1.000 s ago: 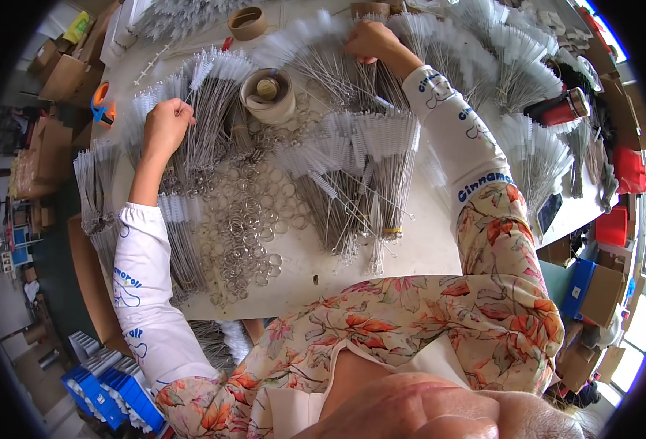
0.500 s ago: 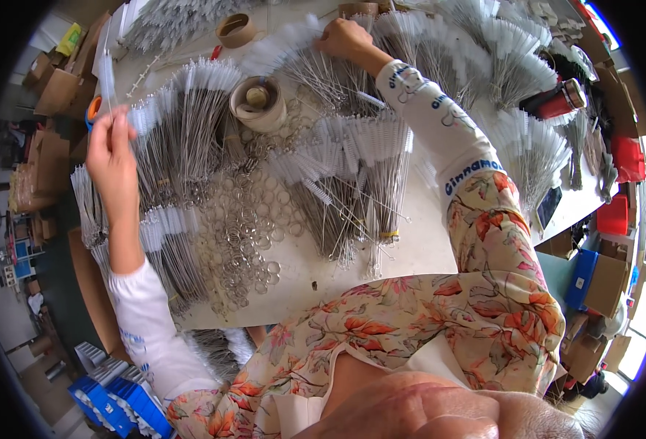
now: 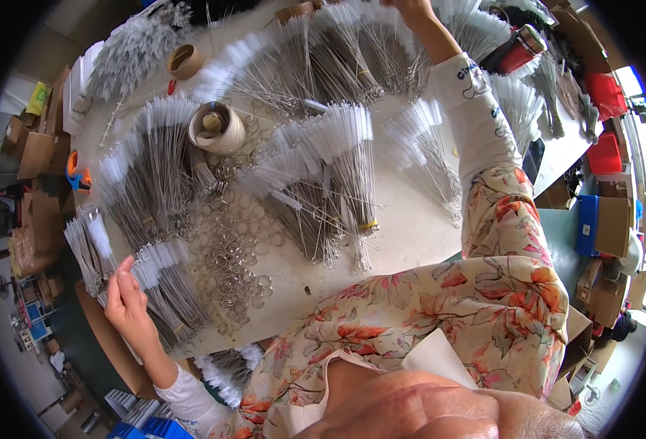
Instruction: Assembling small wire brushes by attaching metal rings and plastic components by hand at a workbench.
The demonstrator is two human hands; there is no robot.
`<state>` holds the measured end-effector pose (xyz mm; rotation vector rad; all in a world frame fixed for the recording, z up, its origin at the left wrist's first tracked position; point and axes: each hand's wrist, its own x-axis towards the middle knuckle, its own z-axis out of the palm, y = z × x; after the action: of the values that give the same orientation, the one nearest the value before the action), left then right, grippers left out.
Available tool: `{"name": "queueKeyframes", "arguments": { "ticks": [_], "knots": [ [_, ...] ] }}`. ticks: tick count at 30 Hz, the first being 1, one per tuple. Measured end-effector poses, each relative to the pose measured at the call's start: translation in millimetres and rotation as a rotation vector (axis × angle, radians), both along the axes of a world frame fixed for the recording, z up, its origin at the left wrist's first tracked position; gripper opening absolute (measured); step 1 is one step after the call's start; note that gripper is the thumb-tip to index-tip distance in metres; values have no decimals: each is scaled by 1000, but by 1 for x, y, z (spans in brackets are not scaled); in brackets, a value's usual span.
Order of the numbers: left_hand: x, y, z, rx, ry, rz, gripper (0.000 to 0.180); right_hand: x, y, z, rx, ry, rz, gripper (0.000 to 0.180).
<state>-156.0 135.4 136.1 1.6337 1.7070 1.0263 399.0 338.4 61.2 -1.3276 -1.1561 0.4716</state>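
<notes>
My left hand [image 3: 128,307] is over the near left corner of the table, its fingers pinched on the wire of a small brush. The white bristled head of that brush [image 3: 98,234] points up and away from me. Just right of this hand is a bundle of similar brushes [image 3: 166,267]. My right hand [image 3: 413,9] reaches to the far side, above more brush bundles [image 3: 389,44]. The picture's upper edge cuts it off, so its fingers are hidden.
Loose metal rings [image 3: 231,256] lie in a heap mid-table. Around them are more brush bundles [image 3: 348,139], a tape roll [image 3: 217,135], another roll [image 3: 184,62] and orange-handled scissors [image 3: 78,172]. A red flask [image 3: 520,51] is at the far right.
My left hand has come nearer to me, bringing the brush down. My right hand has gone farther away and to the right, out past the upper edge. The whole view has shifted somewhat.
</notes>
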Motion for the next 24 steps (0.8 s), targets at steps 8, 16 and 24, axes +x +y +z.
{"name": "queueKeyframes", "arguments": {
  "ticks": [8,16,24],
  "knots": [
    [-6,-41,-40,-163,-614,117,29,41,10,-87,-689,-513,-207,44],
    [27,-60,-38,-152,-458,-4,28,44,-14,-26,-411,-650,-342,45],
    [174,-53,-36,40,-385,-430,22,-85,-177,42,53,183,698,46]
  ]
}}
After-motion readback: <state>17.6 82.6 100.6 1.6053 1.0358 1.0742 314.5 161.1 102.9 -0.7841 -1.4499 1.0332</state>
